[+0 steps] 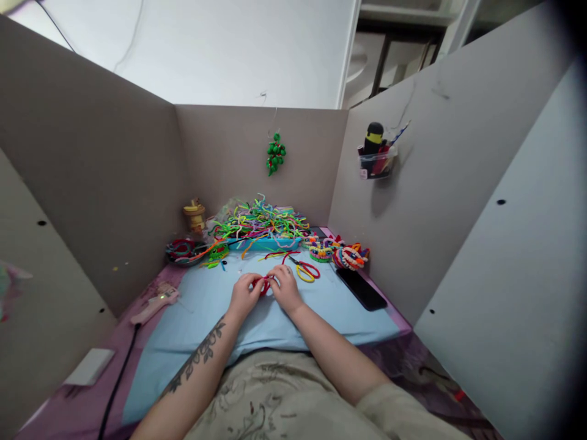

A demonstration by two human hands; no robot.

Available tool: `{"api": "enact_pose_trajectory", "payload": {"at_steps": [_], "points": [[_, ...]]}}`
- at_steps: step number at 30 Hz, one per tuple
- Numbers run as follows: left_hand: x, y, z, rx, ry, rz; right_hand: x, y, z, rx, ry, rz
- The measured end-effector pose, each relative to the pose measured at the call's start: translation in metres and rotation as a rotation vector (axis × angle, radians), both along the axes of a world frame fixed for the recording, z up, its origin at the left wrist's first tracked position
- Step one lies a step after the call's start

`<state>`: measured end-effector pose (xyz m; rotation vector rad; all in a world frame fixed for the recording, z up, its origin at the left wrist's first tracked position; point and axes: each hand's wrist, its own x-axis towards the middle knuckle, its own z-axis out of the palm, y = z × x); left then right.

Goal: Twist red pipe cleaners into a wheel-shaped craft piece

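My left hand (246,292) and my right hand (285,287) meet above the blue cloth, their fingertips pinched on a red pipe cleaner (265,287). It looks bent into a loop that hangs between the two hands; the fingers hide part of it. Just beyond my right hand lie scissors (306,272) with one yellow and one red handle. A few loose red and yellow-green pipe cleaners (278,253) rest on the cloth behind the hands.
A blue tray (263,244) heaped with coloured pipe cleaners stands at the back. Braided rings (351,256) and a black phone (361,289) lie right. Left are a dark bowl (183,261), a pink glue gun (156,305) with a cord, and a white box (90,366). Grey panels surround the table.
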<state>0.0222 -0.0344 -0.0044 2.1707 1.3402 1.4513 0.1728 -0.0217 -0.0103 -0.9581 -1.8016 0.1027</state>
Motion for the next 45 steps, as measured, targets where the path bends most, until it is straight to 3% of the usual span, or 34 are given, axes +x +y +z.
{"api": "enact_pose_trajectory", "payload": {"at_steps": [28,40,45], "points": [[0.002,-0.005,0.009,-0.079,-0.183,-0.118,-0.003,0.001,-0.005,0.013,-0.006,0.044],[0.001,-0.001,0.004,-0.022,-0.043,-0.016,-0.004,0.005,-0.007,-0.046,0.024,0.035],[-0.001,0.0,0.003,-0.056,-0.09,0.031,-0.002,0.001,-0.004,-0.013,0.022,-0.03]]}}
